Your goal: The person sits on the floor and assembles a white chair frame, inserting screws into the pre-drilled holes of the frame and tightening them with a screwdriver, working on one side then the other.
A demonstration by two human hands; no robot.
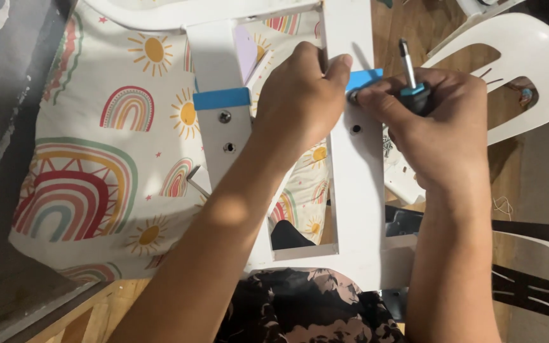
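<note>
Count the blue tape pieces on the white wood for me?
2. One blue tape strip wraps the left white slat; another blue tape piece shows on the right slat between the hands. More may be hidden.

Warm indoor light, moderately bright, falling from about 1 o'clock. White frame (351, 190) near glare at 12 o'clock, detail washed out. Left forearm carries a bright patch mid-length; soft shadow beneath it across the rainbow cloth (96, 159). Grey floor at 9 o'clock dim. Focus mostly sharp; slight softness toward 6 o'clock. Edges bend mildly.
</note>
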